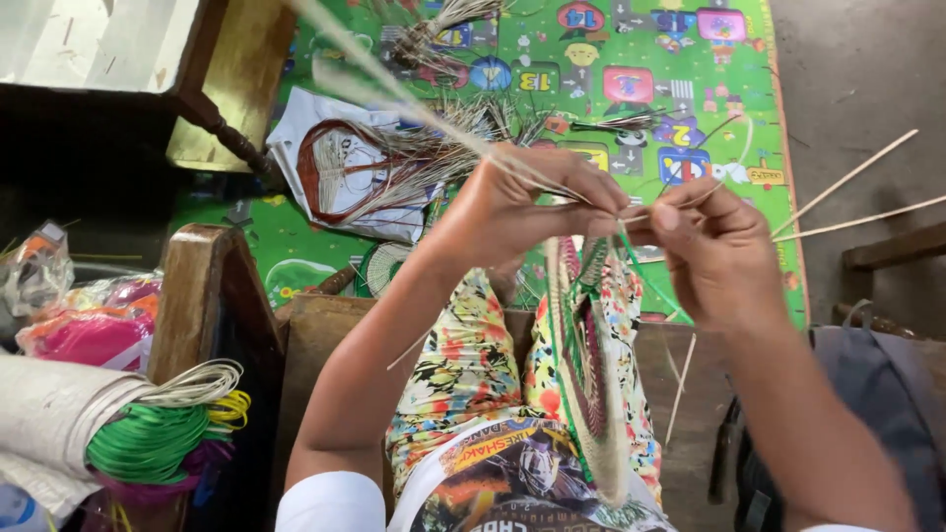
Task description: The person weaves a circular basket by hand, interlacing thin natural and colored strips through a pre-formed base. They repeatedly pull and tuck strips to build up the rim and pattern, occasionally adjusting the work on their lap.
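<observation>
1. We see the left hand closed around a bundle of pale straw strands, which runs up and to the left, out past the top edge.
2. The right hand pinches a thin green strip between thumb and fingers, touching the left hand's fingertips.
3. Just below both hands, a round woven disc stands on its rim in the lap, its upper edge reaching the hands.
4. On the floor beyond lies a colourful play mat strewn with loose straw.
5. At the left, a wooden chair arm and coils of green cord crowd that side; the right shows bare grey floor.
</observation>
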